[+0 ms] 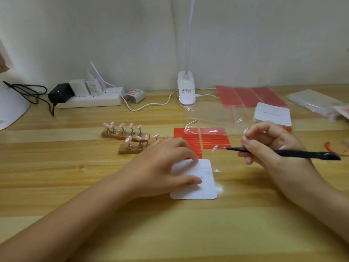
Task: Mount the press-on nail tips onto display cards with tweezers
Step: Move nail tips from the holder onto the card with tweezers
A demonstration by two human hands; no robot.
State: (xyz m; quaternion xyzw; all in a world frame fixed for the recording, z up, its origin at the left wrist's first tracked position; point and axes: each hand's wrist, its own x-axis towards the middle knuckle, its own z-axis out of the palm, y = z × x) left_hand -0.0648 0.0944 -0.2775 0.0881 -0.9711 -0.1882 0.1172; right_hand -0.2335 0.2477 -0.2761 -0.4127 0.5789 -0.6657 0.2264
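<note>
L hand (162, 163) lies flat, fingers relaxed, pressing white display card (196, 179) onto the table (94, 186); card's left part hidden under fingers, print too blurry to read. R hand (268, 146) pinches black tweezers (283, 152); small pale nail tip (214, 148) at tweezer point, above card, over red sticker sheet (207, 140). More tips on wooden stands (130, 140) just left of L fingers, some hidden behind them.

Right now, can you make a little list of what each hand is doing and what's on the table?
left hand: presses flat on the white card
right hand: grips black tweezers
tweezer tip: holds a small pale nail tip
behind card: red sticker sheet
left of sheet: two wooden stands with pink nail tips
far right: stack of cards
</note>
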